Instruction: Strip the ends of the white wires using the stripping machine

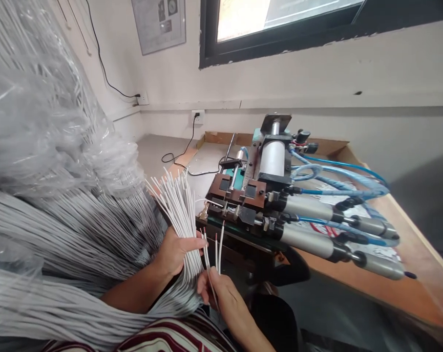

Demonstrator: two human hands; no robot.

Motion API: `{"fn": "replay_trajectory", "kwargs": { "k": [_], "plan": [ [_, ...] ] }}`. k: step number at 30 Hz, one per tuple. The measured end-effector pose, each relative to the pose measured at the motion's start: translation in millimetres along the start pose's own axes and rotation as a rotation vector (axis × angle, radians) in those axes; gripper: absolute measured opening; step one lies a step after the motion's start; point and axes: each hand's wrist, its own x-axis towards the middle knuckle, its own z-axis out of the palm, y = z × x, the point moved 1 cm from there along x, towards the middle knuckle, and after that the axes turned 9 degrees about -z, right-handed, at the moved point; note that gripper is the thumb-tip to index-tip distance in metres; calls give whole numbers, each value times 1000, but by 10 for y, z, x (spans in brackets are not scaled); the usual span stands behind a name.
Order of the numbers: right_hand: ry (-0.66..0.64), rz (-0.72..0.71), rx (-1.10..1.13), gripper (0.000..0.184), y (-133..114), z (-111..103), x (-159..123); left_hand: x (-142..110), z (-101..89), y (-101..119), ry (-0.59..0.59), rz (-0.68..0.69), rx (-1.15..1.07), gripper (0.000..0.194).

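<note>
A thick bundle of white cables (182,205) stands upright in my left hand (177,249), whose thumb lies across its front. My right hand (221,288), just to the right and lower, pinches a few separate white cables (220,249). Red and dark wire ends show at the tips of some of these. Close in front of both hands is a pneumatic machine (239,200) with brown clamp blocks and silver cylinders. A single thin white cable reaches from beside the bundle to its jaws. My right fingertips are partly hidden.
Large bundles of grey-white cable (78,220), partly wrapped in clear plastic (52,112), fill the left side. The machine sits on a wooden-edged table (400,220). Blue air hoses (346,181) loop to its right. A black cord (194,132) runs from a wall socket.
</note>
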Motion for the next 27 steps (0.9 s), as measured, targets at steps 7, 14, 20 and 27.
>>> {"fn": "replay_trajectory", "kwargs": {
  "k": [7, 14, 20, 27],
  "plan": [
    [-52, -47, -139, 59, 107, 23, 19, 2, -38, -16, 50, -5, 21, 13],
    [-84, -50, -221, 57, 164, 33, 44, -16, -32, 5, 54, 9, 74, 10],
    [-79, -26, -223, 59, 112, 34, 77, 17, -40, 1, 24, -28, 40, 11],
    [-90, -29, -228, 59, 62, 62, 109, 35, -62, -21, 44, -32, 7, 15]
  ]
}}
